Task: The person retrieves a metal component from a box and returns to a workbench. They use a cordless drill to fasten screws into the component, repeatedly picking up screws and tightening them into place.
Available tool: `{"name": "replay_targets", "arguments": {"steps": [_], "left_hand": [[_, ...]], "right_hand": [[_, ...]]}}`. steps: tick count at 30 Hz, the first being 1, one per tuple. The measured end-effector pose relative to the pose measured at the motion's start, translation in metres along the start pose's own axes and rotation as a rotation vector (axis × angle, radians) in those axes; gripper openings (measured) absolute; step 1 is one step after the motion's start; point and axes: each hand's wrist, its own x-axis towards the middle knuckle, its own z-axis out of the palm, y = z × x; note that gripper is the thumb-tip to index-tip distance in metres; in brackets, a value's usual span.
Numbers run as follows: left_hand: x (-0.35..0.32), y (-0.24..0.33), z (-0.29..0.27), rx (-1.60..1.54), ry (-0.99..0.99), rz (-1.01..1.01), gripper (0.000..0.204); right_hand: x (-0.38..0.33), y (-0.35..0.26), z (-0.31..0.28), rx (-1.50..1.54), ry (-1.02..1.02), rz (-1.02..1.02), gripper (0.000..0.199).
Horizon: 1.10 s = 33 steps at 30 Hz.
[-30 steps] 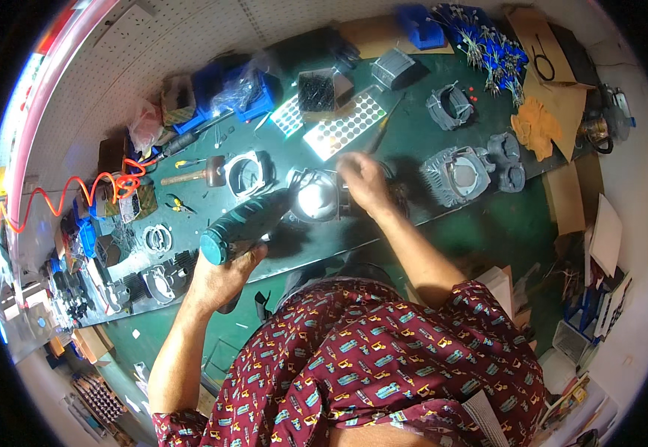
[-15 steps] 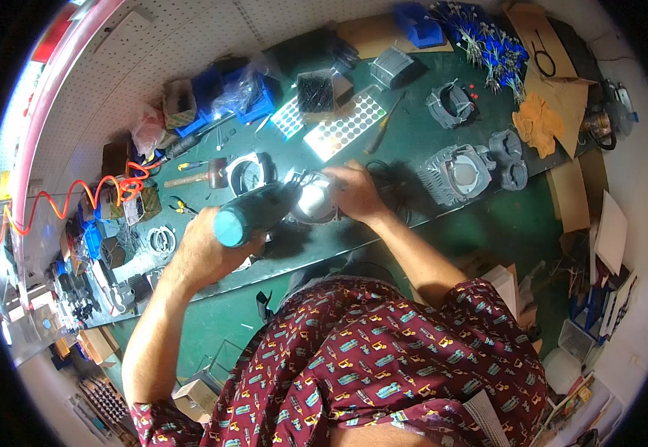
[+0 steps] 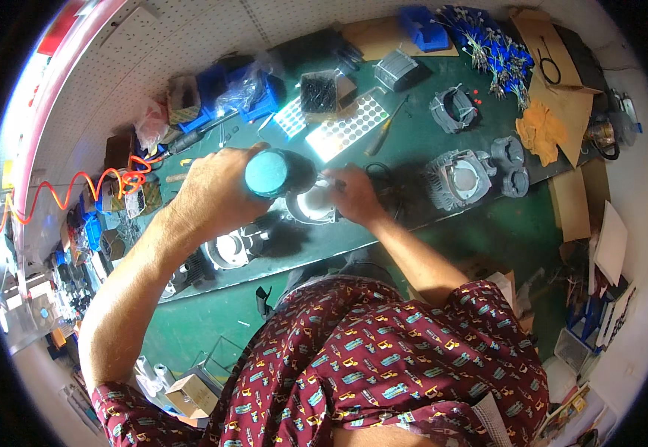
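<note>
While the orange hose (image 3: 115,182) coiled well left of the left grip (image 3: 223,182), that grip was wrapped around the tool (image 3: 268,173), its teal end turned up. Just nearer the body than the left grip lay a pale casting (image 3: 231,249). Between the grips, on the table (image 3: 413,127), sat the housing (image 3: 313,207), partly covered by the tool, whose tip was hidden. Its round insert looked in place; work at its upper rim seemed unfinished, and whether any screw was seated could not be told. Beyond both grips lay a sheet (image 3: 335,138) of pale dots. The right grip (image 3: 353,195) had its fingertips at the housing's right rim, pinching or merely resting, I could not tell. Right of it stood a finned casting (image 3: 462,179), apart. No lettering was legible on tool, sheet or housing.
</note>
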Motion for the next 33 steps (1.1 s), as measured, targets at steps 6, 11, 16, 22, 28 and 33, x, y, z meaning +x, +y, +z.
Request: {"name": "replay_targets", "arguments": {"steps": [6,11,16,22,28,33], "left_hand": [[0.007,-0.006,0.002,0.0,-0.108,-0.081,0.035],[0.007,0.002,0.004,0.04,-0.073,-0.063,0.036],[-0.002,0.002,0.006,0.089,-0.043,-0.067,0.037],[-0.03,-0.016,0.009,0.027,0.029,-0.056,0.033],[-0.078,-0.047,0.039,-0.375,0.236,0.037,0.039],[-0.129,-0.068,0.118,-0.839,0.1,-0.295,0.045]], "right_hand": [[0.001,-0.002,0.0,0.019,-0.025,-0.042,0.028],[-0.003,0.016,0.012,-0.016,0.005,-0.11,0.03],[-0.002,0.016,0.011,-0.051,0.023,-0.149,0.031],[0.005,-0.012,-0.006,0.033,0.017,0.097,0.038],[-0.008,-0.015,-0.057,0.591,0.176,0.525,0.032],[-0.026,-0.05,-0.066,0.828,0.146,0.663,0.018]]}}
